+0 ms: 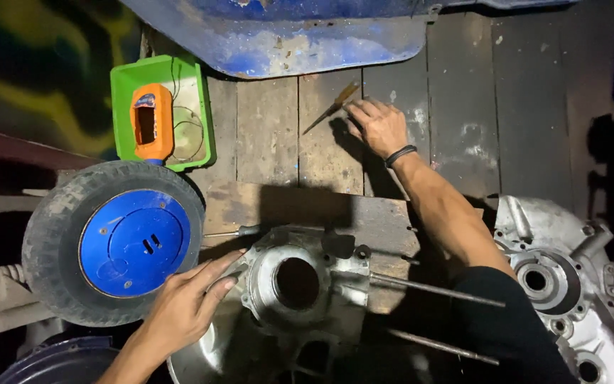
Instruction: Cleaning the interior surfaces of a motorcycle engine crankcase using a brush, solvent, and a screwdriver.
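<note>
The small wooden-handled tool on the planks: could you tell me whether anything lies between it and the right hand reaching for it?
Nothing visible does. The right hand is already at the tool, fingertips at its handle end, on bare wooden planks. The left hand rests against the metal engine casing.

— Any packages, labels or signs?
— None to be seen.
— Screens, then?
— Only a doubtful one. Orange plastic handheld casing (152,122), lying lengthwise in the bright green square plastic tray (124,85) at upper left, just beside a loop of thin dark wire (190,131).
— Lit?
— Unlit. Dark rectangular window near the far end, framed in orange. Impossible to tell whether glass display or bare opening.
</note>
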